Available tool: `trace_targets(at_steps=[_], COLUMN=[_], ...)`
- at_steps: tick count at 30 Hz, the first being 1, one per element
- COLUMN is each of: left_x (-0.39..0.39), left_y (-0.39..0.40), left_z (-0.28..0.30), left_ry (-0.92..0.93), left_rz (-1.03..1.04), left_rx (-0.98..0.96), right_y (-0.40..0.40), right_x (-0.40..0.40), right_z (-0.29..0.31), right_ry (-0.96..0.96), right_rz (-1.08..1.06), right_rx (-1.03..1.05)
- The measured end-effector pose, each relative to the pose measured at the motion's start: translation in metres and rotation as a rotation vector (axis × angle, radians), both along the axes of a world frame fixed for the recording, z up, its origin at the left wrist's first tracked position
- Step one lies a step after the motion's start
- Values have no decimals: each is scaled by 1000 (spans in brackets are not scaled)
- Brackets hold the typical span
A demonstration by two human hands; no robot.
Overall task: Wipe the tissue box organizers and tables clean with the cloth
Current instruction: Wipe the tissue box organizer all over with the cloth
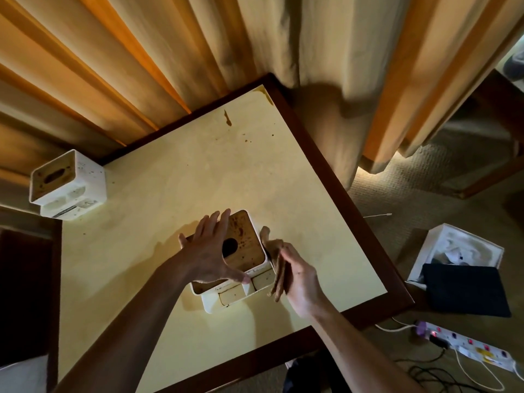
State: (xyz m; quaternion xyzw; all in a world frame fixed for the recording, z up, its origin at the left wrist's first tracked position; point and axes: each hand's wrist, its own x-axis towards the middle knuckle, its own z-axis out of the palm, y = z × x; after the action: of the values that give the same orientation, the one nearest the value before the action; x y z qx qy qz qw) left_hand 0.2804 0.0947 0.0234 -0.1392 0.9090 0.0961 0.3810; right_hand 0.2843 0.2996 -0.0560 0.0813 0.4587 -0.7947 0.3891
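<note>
Steadying the organizer (pixel 243 251), left hand (pixel 208 255) splayed; right hand (pixel 297 276) pinching cloth (pixel 279 268)

- The near tissue box organizer (pixel 241 256) stands on the desk (pixel 181 177), toward its near edge.
- The left hand (pixel 208 256) rests on top of that organizer; the right hand (pixel 297 275) holds the cloth (pixel 279 272) against its right side.
- A second organizer (pixel 68 184) stands far to its left, at the desk's back corner.
- The curtain (pixel 170 58) hangs behind it, beyond the desk.
- An open box (pixel 456 251) and a power strip (pixel 470 346) lie on the floor to its right.
</note>
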Motion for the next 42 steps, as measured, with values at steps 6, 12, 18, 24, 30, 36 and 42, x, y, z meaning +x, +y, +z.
trace_targets(at_steps=[6,12,18,24,30,36,42], left_x=[0,2,6,7,6,6,6], left_y=[1,0,0,1,0,-3,-5], left_z=[2,-2,-2,-3,-4,-6,-9], left_ry=[4,51,139,163,174,209,232], left_rz=[0,89,131,181,224,202,182], left_rx=[-42,6,55,81,83,87,80], right_y=[-22,-29,-37,-38,-39,-20,0], right_x=[-17,-25,-38,-55,-50,-21,-13], right_z=[6,1,5,12,9,2,13], right_ry=[-51,4,45,323,490,456,504], right_rz=[94,244,341,264,170,211,379], right_rx=[206,195,114,69,61,82,151])
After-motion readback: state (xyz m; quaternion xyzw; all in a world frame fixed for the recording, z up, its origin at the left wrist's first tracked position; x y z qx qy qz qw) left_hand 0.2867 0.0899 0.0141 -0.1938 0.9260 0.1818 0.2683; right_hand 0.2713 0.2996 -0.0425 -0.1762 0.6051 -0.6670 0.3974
